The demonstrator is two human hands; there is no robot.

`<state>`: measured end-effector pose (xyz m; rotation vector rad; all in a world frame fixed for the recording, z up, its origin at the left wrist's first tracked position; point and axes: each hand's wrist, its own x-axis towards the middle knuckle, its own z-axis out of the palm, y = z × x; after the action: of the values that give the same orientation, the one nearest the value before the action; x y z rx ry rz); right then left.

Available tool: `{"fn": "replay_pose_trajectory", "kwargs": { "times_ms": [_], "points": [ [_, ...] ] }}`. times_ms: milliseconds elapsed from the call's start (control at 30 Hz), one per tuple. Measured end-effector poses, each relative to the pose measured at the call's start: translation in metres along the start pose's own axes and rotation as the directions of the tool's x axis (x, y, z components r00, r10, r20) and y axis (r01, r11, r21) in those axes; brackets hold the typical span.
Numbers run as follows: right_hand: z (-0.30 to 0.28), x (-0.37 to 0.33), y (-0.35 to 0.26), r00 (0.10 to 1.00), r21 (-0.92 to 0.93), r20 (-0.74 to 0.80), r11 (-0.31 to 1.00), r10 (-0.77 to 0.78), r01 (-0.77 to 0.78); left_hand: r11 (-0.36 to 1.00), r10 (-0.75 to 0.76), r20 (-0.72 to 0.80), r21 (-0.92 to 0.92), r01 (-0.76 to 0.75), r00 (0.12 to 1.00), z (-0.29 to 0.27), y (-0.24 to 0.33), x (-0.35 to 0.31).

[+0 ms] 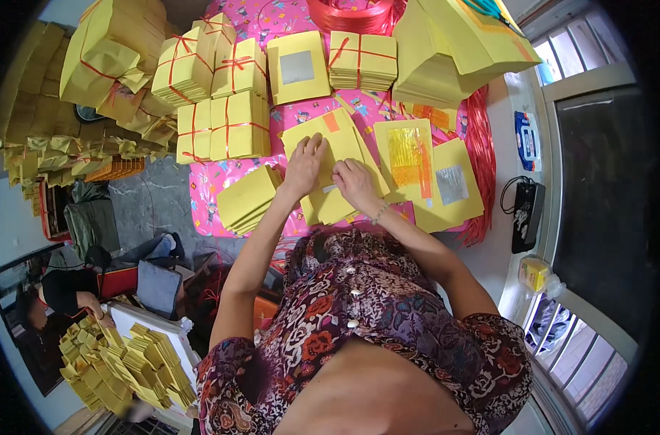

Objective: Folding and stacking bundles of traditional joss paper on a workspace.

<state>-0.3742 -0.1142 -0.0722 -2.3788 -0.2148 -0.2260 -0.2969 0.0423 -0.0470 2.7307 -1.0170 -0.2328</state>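
Observation:
A stack of yellow paper sheets (333, 154) lies in front of me at the middle of the table, the upper ones turned at slight angles. My left hand (306, 167) rests on the left side of the top sheet, its fingers stretched forward over the paper. On the right side of the same stack, my right hand (354, 183) has its fingers bent inward against the paper. Whatever may be between those fingers is hidden. Right beside the stack lie a yellow sheet with a gold and orange patch (410, 156) and a yellow sheet with a silver square (452, 185).
The pink patterned tablecloth (203, 210) carries several tied yellow bundles (239, 130) at back left. Loose yellow sheets (249, 199) lie front left. Red plastic strands (481, 145) hang along the right edge. A person (69, 290) sits by other yellow stacks at lower left.

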Motion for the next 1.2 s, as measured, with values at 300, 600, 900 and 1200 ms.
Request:
{"fn": "replay_pose_trajectory", "kwargs": {
  "times_ms": [300,600,900,1200],
  "points": [
    [0.002,-0.007,0.007,0.998,0.082,-0.052,0.997,0.019,-0.015,0.995,0.053,-0.020,-0.088,-0.055,0.998,0.001,-0.011,-0.004],
    [0.002,0.001,-0.013,0.998,-0.069,-0.025,0.996,0.061,-0.062,0.983,0.064,-0.031,-0.173,-0.069,0.997,0.001,-0.017,-0.008],
    [-0.008,-0.009,-0.018,0.985,0.248,-0.028,0.955,0.172,-0.160,0.991,-0.009,-0.104,-0.136,-0.005,0.995,-0.002,-0.006,0.002],
    [-0.013,-0.036,-0.024,0.568,0.736,0.625,-0.164,0.535,-0.656,0.992,-0.085,-0.058,-0.094,0.079,0.995,-0.011,-0.007,0.013]
  ]
}}
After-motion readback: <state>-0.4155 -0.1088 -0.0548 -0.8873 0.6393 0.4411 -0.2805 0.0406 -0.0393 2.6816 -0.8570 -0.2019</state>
